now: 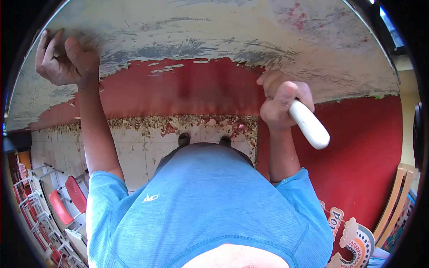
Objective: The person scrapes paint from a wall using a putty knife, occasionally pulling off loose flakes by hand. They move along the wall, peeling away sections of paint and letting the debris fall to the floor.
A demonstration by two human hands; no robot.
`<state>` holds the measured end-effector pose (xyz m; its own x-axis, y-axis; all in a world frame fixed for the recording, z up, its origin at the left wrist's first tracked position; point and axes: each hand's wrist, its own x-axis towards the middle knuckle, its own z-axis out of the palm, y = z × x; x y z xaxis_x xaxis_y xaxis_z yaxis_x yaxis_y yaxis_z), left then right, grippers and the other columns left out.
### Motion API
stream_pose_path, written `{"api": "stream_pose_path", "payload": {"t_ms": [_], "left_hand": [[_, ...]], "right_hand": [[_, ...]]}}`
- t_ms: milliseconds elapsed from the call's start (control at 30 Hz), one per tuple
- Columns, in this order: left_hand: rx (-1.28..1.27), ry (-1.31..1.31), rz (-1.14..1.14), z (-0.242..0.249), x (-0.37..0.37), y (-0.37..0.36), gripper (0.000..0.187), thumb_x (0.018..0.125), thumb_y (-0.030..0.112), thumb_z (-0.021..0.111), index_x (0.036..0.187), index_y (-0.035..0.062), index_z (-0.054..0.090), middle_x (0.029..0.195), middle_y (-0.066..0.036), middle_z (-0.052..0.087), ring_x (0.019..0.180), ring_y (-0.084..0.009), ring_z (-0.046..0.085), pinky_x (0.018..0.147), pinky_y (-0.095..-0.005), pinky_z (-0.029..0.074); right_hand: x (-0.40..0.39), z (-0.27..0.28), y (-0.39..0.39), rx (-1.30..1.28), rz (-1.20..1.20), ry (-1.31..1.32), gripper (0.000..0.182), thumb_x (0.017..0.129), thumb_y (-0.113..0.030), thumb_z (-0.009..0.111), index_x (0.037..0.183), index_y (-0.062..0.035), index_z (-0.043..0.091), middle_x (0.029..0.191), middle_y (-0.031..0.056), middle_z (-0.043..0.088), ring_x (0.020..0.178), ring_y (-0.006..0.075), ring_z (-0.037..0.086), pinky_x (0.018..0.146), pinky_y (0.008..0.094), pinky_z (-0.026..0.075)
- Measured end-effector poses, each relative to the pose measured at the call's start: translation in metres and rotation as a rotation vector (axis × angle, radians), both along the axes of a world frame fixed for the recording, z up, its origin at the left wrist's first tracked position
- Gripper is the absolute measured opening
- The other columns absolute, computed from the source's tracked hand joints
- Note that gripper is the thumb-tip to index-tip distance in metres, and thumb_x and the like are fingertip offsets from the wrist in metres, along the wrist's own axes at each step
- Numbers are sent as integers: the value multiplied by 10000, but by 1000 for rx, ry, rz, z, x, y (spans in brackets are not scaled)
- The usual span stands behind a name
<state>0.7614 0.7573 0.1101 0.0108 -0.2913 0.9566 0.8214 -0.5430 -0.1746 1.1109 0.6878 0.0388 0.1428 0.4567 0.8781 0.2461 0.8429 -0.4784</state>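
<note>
In front of me is a wall (192, 85) with red paint low down and a bare, pale, scratched surface above. A ragged edge of paint runs between the two. My right hand (283, 98) is wrapped round a tool with a thick, rounded white handle (310, 125). The handle's end points toward me; the working end is hidden behind my fist, close to the ragged paint edge. My left hand (67, 60) is raised at the pale surface on the left, fingertips at the wall, fingers loosely bent and apart, holding nothing.
Paint flakes (138, 127) litter the tiled floor (134, 154) along the wall's foot, near my shoes (184, 139). Red chairs (60, 207) with pale metal frames stand at the left. On the right are a wooden frame (393, 205) and a rainbow cutout (359, 245).
</note>
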Motion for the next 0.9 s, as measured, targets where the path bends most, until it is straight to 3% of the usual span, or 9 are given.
{"api": "stream_pose_path", "payload": {"t_ms": [67,167,300,333,433,533,633,800,900], "left_hand": [[-22,2,11,-3,-2,-3,275,860,226,620,888,-45,584,1111,-151,472,946,-171,542,776,-248,506],[-68,19,80,-5,-9,-6,271,858,222,622,888,-44,586,1119,-152,463,939,-169,541,770,-243,504],[-50,6,41,-3,-3,-4,282,859,227,622,884,-51,584,1122,-157,454,944,-176,542,789,-249,505],[-53,-8,0,-5,-3,-5,287,859,230,622,884,-53,582,1122,-160,453,945,-180,542,795,-251,505],[-19,19,-1,-1,3,-6,290,861,230,619,884,-57,581,1118,-164,456,946,-183,546,796,-259,503],[-27,15,33,-3,0,-6,281,860,215,619,890,-61,577,1120,-165,454,948,-186,550,794,-268,505],[-25,28,71,-4,-5,-4,281,860,214,618,888,-62,576,1119,-167,452,947,-189,552,794,-276,507],[-63,21,26,-7,-3,-9,317,891,240,572,917,-75,572,1116,-170,464,985,-212,544,830,-289,498],[-33,36,11,-2,-2,-1,325,902,242,552,938,-80,578,1121,-173,462,1003,-222,544,841,-294,496]], "right_hand": [[0,11,1,49,125,118,360,970,-267,455,705,-55,337,457,37,331,402,155,344,442,377,436],[3,-8,2,-50,-11,11,318,969,-260,458,758,-53,341,456,21,303,400,148,332,431,378,426],[7,7,2,46,5,14,366,985,-316,410,755,-42,333,475,34,334,407,143,334,433,371,423],[2,12,4,51,90,111,382,986,-317,406,734,-40,332,478,40,342,407,146,336,434,370,424],[-7,0,5,10,29,56,424,988,-297,408,652,-53,321,464,46,332,401,151,335,448,357,429],[6,18,-1,93,160,168,390,983,-283,423,684,-49,334,464,50,343,403,156,359,461,364,449],[3,-14,6,-66,-83,-131,349,979,-242,421,704,-39,347,480,64,384,419,167,394,457,379,455],[0,-1,2,22,40,86,338,978,-258,425,725,-41,375,479,6,311,418,137,338,442,370,424],[-7,-14,7,41,26,29,346,983,-266,408,716,-49,373,479,4,296,410,134,315,432,357,408]]}}
